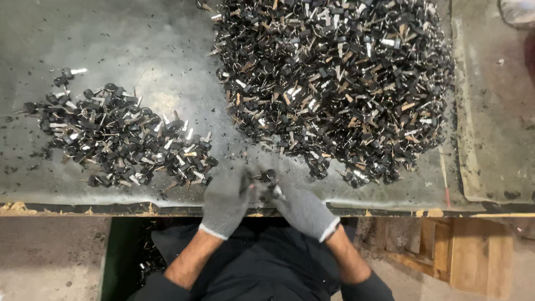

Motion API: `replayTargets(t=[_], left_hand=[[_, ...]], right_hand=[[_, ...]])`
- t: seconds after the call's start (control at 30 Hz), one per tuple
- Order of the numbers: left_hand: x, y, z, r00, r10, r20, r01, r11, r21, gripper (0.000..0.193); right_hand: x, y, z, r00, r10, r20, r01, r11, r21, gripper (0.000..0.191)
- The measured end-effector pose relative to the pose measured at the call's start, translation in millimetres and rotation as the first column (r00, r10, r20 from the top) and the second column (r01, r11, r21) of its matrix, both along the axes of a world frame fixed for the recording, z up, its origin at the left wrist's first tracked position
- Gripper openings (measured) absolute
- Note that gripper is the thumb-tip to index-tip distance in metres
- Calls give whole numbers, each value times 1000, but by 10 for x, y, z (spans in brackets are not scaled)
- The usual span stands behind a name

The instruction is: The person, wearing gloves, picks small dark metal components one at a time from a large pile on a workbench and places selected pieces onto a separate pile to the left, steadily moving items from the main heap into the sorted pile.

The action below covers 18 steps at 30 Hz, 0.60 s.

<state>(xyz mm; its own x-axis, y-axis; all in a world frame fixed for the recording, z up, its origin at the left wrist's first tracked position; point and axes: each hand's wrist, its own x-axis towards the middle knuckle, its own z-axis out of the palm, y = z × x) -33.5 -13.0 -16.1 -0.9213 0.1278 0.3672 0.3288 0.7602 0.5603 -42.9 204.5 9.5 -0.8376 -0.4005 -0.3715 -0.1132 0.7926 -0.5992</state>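
Observation:
Both my hands wear grey knit gloves and meet at the near edge of the metal-topped table point(167, 61). My left hand point(225, 200) and my right hand point(301, 209) pinch between them a small black-headed key on a ring point(269, 179). A large pile of such keys point(334, 83) lies just beyond and to the right of my hands. A smaller, flatter pile of keys point(122, 139) lies to the left.
Dark specks and shavings dot the metal surface. A worn grey mat point(496, 111) covers the table's right side. Below the edge are a green bin wall point(120, 256) at the left and a wooden pallet point(468, 251) at the right.

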Motion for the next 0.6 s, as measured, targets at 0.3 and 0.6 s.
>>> replayTargets(t=[0.3, 0.6], left_hand=[[-237, 413, 180, 984, 70, 163, -32, 974, -224, 36], [-382, 516, 92, 992, -47, 115, 71, 975, -208, 29]], right_hand=[[246, -123, -65, 998, -9, -67, 23, 979, 204, 37], [288, -77, -121, 987, -88, -137, 99, 992, 76, 55]])
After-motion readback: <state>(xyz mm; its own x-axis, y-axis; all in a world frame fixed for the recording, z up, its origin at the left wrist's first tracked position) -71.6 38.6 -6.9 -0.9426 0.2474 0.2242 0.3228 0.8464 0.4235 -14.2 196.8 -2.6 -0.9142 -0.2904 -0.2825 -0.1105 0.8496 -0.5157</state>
